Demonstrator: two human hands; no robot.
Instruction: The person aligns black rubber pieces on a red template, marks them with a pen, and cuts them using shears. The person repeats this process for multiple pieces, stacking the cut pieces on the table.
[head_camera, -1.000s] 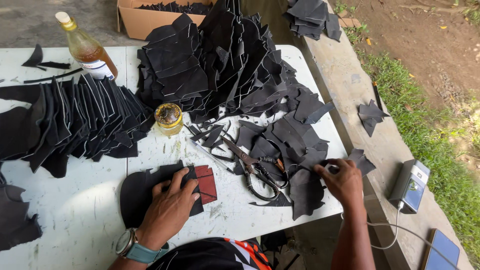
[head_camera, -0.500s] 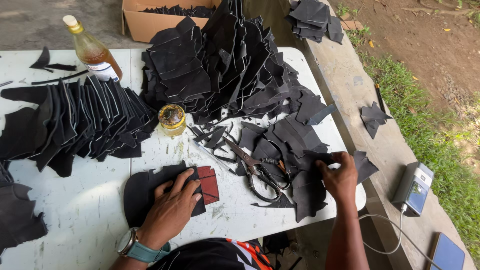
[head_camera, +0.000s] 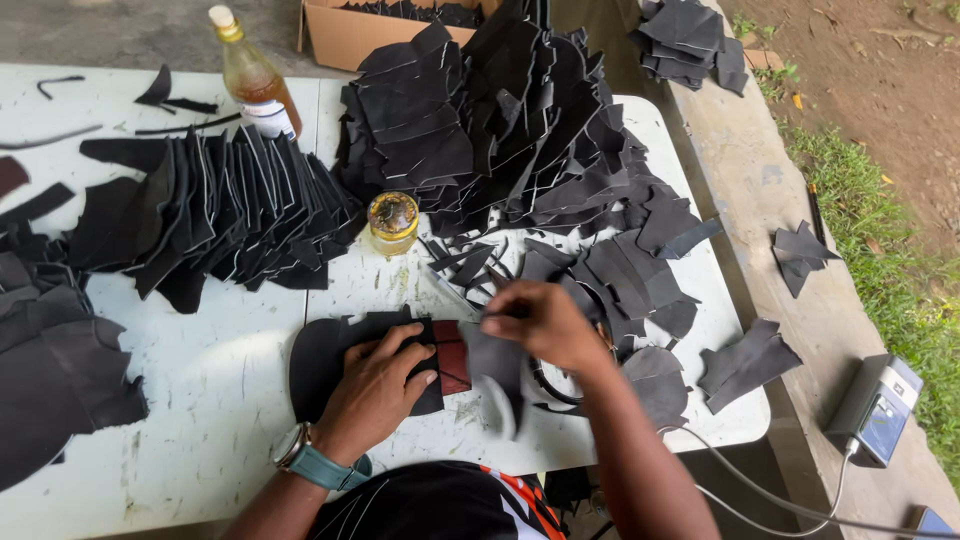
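My left hand (head_camera: 372, 392) presses flat on a black cut leather piece (head_camera: 318, 362) with a dark red patch (head_camera: 452, 357) on the white table (head_camera: 200, 420). A teal-strapped watch sits on that wrist. My right hand (head_camera: 540, 322) is closed on a blurred black leather piece (head_camera: 497, 372) that hangs just right of the red patch. Scissors lie mostly hidden under my right hand and forearm.
A fanned row of black pieces (head_camera: 210, 210) lies at left and a big heap (head_camera: 500, 120) at the back. A small yellow-lidded jar (head_camera: 393, 221) and a bottle of amber liquid (head_camera: 252, 75) stand nearby. A cardboard box (head_camera: 350, 35) sits behind. A small device with a cable (head_camera: 880, 408) rests on the concrete ledge.
My right hand has moved left from the scrap pile at the table's right edge, carrying a black piece toward the red patch. My left hand stays on the flat piece.
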